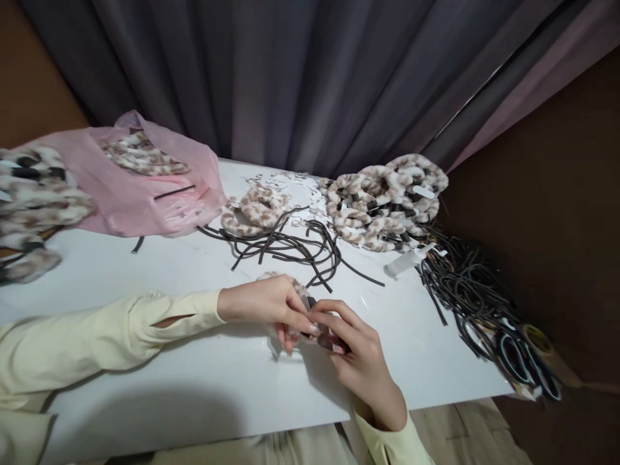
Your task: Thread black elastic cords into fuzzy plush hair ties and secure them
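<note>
Near the front of the white table (194, 394), my two hands meet over a small spotted plush loop (295, 284), white and brown, mostly covered by my fingers. My left hand (271, 303) comes in from the left, its fingers closed on the loop. From the right, my right hand (356, 349) bends its fingers around a dark, partly pinkish piece (336, 342) against the left fingertips; its exact kind is hidden. Just beyond the hands lie several loose dark cords (290, 248).
Finished-looking plush loops are piled at the back right (387, 200) and far left (39, 194). A pink plastic bag (194, 161) holds more. Small metal rings (300, 184) are scattered at the back. A clear bottle (404, 261) lies beside a heap of dark cords (469, 284).
</note>
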### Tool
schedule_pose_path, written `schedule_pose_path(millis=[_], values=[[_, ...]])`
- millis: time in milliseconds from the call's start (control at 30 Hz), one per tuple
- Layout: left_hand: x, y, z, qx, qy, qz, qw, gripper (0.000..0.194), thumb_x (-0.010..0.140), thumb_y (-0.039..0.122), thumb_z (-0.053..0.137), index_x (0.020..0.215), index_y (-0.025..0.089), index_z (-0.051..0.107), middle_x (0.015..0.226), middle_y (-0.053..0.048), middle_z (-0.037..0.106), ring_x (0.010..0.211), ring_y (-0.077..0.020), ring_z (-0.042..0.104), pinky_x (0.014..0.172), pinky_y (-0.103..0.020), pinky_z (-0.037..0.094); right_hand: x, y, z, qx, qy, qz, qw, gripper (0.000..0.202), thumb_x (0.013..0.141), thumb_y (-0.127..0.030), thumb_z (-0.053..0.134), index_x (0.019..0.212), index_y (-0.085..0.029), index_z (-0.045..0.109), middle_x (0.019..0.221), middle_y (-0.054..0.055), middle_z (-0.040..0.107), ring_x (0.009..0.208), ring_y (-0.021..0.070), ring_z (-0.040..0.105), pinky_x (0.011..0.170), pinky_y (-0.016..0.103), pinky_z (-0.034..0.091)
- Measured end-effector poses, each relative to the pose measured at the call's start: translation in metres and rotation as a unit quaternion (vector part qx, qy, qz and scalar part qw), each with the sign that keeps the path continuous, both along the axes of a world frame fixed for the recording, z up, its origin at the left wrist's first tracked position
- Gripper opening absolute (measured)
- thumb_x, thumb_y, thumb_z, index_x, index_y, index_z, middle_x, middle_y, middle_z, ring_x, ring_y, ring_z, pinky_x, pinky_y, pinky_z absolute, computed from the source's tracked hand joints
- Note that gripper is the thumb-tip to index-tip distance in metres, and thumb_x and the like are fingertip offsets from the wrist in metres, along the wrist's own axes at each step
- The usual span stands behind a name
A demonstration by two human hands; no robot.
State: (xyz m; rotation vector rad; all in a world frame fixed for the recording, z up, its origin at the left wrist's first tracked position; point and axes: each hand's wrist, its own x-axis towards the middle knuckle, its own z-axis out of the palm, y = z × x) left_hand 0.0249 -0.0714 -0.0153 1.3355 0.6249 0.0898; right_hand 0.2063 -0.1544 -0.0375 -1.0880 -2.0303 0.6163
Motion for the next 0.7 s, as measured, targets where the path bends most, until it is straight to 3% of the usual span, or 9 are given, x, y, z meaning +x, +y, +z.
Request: schedule_pose_path(millis=[167,300,533,700], values=[[-0.0003,0.0024,0.0053,-0.091,0.003,-0.019,0.996,0.02,0.071,0.033,0.067,0.064,0.015,0.072,0.058,-0.005,0.066,0.052,-0.0158,0.065,0.054,-0.022,0.052,-0.0039,-0.0002,0.004,-0.007,0.035,-0.011,0.999,0.023,0.078,-0.002,0.043,0.084,-0.017,0.058,0.09,0.008,0.057,0.064,0.0109,0.053,0.055,0.022,0.044],[-0.0018,0.0068,0.0076,-0.16,-0.038,-0.029,0.986,0.014,0.068,0.021,0.064,0.076,0.014,0.073,0.065,-0.007,0.07,0.061,-0.0211,0.068,0.063,-0.029,0.055,-0.0027,-0.0003,0.004,-0.005,0.033,-0.028,0.999,0.016,0.08,-0.007,0.048,0.085,-0.017,0.06,0.089,0.009,0.059,0.067,0.013,0.056,0.056,0.023,0.045],[-0.0038,0.0062,0.0045,-0.135,-0.051,-0.027,0.989,0.018,0.072,0.026,0.065,0.085,0.014,0.071,0.07,-0.005,0.069,0.062,-0.0187,0.068,0.065,-0.027,0.054,-0.0025,0.0002,0.0028,0.0,0.048,-0.046,0.998,0.018,0.08,-0.006,0.047,0.086,-0.016,0.061,0.088,0.009,0.059,0.071,0.0144,0.058,0.06,0.024,0.047],[-0.0015,0.0059,0.0,-0.148,-0.048,-0.003,0.988,0.032,0.068,0.027,0.072,0.093,0.015,0.056,0.066,-0.004,0.069,0.062,-0.0186,0.068,0.065,-0.029,0.053,-0.0043,0.0005,0.0019,0.021,0.056,-0.064,0.996,0.018,0.079,-0.006,0.049,0.085,-0.016,0.061,0.085,0.008,0.058,0.074,0.0151,0.059,0.062,0.025,0.048]])
